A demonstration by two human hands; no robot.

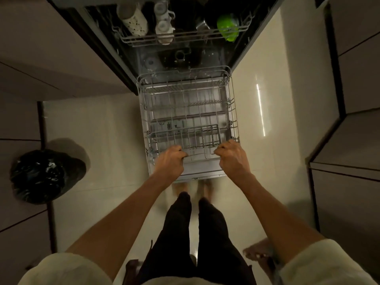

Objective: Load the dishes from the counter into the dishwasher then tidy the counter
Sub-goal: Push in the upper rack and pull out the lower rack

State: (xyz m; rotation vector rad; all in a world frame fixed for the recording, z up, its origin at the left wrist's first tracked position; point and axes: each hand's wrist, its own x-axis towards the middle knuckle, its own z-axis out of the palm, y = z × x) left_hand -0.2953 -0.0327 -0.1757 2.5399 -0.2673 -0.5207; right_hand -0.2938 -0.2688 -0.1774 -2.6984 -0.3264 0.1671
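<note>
- Head view: your left hand (171,159) and right hand (232,156) each curl round the front rim of the lower rack (189,112), which sits out over the open door (197,175).
- The lower rack holds no dishes that you can see; only its cutlery basket (205,134) stands in it.
- The upper rack (185,36) carries mugs (134,19), cups (163,27) and a green cup (228,26).
- No desk or its dishes show here, so loading looks barely begun, and tidying the desk is all still left.
- A bin (44,175) stands on the floor at your left.
</note>
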